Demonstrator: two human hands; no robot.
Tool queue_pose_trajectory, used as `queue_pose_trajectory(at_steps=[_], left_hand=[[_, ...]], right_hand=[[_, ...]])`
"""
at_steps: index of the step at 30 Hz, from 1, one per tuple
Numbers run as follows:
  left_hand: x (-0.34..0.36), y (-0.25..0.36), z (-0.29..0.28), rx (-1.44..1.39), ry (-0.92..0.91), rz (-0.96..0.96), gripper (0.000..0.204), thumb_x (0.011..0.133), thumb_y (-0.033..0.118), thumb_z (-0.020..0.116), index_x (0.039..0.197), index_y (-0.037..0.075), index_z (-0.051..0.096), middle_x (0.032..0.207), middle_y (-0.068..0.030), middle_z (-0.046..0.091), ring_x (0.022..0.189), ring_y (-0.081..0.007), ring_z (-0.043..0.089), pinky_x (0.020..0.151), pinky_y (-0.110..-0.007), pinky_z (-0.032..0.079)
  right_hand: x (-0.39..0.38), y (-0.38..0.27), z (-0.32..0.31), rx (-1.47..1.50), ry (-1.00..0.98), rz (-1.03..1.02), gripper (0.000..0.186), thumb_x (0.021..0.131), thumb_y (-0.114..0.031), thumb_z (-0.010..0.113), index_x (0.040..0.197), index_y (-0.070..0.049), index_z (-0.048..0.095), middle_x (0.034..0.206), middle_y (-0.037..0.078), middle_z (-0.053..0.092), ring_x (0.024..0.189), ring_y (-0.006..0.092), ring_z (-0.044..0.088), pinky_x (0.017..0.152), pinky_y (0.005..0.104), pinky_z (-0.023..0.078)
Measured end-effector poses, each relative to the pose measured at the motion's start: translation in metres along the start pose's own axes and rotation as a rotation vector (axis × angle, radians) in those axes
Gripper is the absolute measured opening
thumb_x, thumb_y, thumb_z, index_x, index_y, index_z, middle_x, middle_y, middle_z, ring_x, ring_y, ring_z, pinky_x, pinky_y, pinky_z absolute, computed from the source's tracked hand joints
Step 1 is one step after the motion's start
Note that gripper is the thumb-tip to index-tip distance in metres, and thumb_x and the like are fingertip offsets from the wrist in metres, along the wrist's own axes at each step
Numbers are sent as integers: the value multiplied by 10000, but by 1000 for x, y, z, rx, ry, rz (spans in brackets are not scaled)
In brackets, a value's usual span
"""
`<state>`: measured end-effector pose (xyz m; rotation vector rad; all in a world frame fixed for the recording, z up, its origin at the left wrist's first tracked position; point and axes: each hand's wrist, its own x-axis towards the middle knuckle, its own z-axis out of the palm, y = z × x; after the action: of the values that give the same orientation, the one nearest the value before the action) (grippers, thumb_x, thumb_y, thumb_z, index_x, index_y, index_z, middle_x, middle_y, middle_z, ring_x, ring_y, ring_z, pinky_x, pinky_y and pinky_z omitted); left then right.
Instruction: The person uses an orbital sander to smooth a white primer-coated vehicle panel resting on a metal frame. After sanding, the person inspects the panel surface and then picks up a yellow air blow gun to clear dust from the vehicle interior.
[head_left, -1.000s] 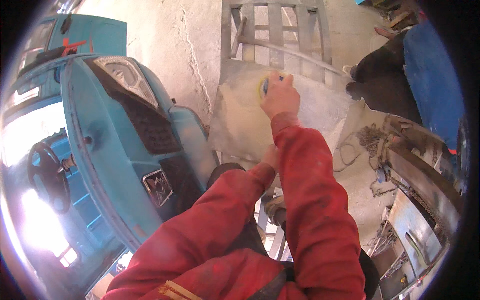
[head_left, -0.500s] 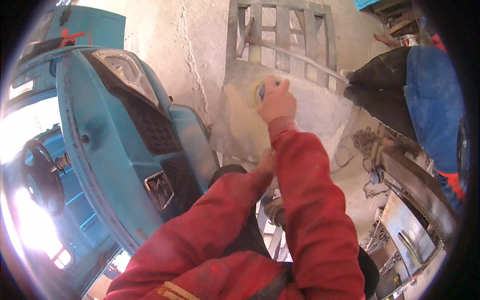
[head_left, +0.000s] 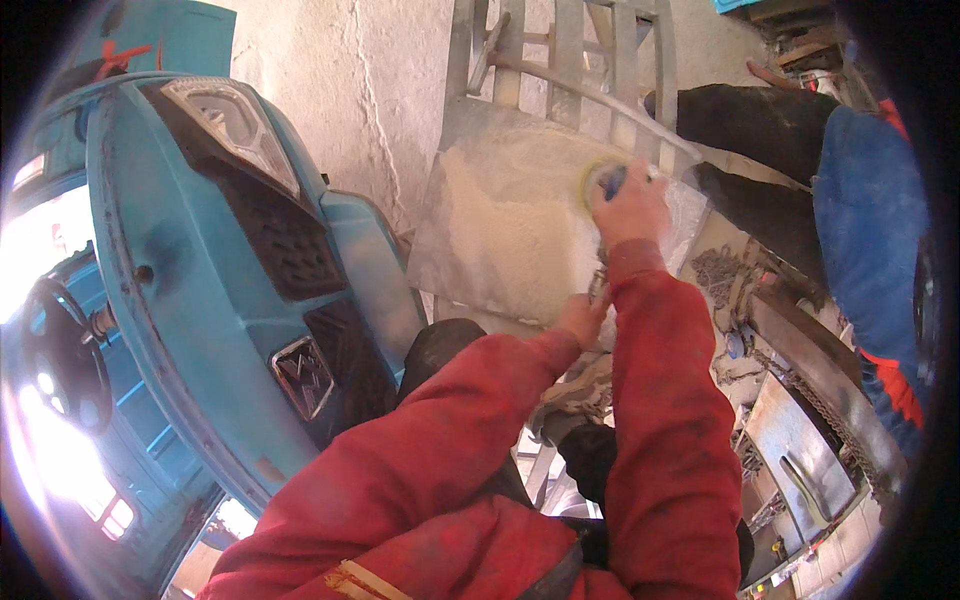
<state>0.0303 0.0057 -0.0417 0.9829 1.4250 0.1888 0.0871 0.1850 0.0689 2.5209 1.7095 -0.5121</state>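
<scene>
My right hand is wrapped over a round sander with a dark blue body and a yellowish pad rim. The pad is at the right part of a flat grey panel, which carries a pale, dusty patch across its middle. Just nearer to me, my left hand is closed around a dark, narrow part that looks like the rear end or hose fitting of the sander. The left palm's underside is hidden.
A slatted grey metal frame stands beyond the panel. On the left is a blue vehicle cab with a headlight. Another person in dark trousers and a blue top is close at right. Metal parts and chains lie below them.
Both hands and the sander have moved right across the panel, baring more of the pale patch on the left. The view has shifted slightly. The other person's legs have spread apart.
</scene>
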Motion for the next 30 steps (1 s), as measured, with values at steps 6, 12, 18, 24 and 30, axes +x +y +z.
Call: queue_pose_trajectory(at_steps=[6, 12, 18, 24, 30], left_hand=[[24, -92, -27, -82, 181, 203, 622, 923, 544, 483, 1020, -52, 634, 986, -298, 636, 960, -449, 603, 820, -492, 462], [11, -78, -54, -299, 125, 131, 629, 924, 544, 488, 1018, -60, 635, 993, -307, 635, 971, -455, 603, 823, -490, 463], [6, -13, -34, -145, 1, 53, 664, 926, 567, 477, 1021, -71, 632, 998, -323, 631, 981, -466, 603, 827, -490, 465], [-25, 51, -14, -137, -140, -160, 782, 921, 648, 436, 936, -103, 649, 874, -329, 637, 943, -482, 616, 808, -500, 459], [10, -20, -6, -85, 28, 85, 608, 937, 536, 484, 951, -52, 641, 954, -315, 633, 946, -402, 640, 780, -472, 469]], right_hand=[[-5, -87, 31, 97, -38, -310, 442, 786, -315, 701, 1139, -133, 507, 1078, 212, 512, 851, 386, 661, 720, 458, 554], [-7, -102, 28, 72, -79, -380, 477, 788, -294, 699, 1193, -147, 496, 1095, 220, 514, 871, 389, 661, 721, 452, 552], [11, -32, 11, 68, 5, -91, 550, 783, -349, 695, 1237, -141, 463, 1143, 255, 519, 907, 421, 647, 763, 489, 531], [-1, 29, -6, 3, 11, 110, 615, 768, -421, 699, 1254, -141, 447, 1141, 262, 526, 919, 439, 638, 781, 499, 523], [6, -20, 14, -17, 48, -77, 616, 774, -398, 699, 1272, -139, 446, 1138, 253, 525, 884, 419, 652, 741, 490, 541]])
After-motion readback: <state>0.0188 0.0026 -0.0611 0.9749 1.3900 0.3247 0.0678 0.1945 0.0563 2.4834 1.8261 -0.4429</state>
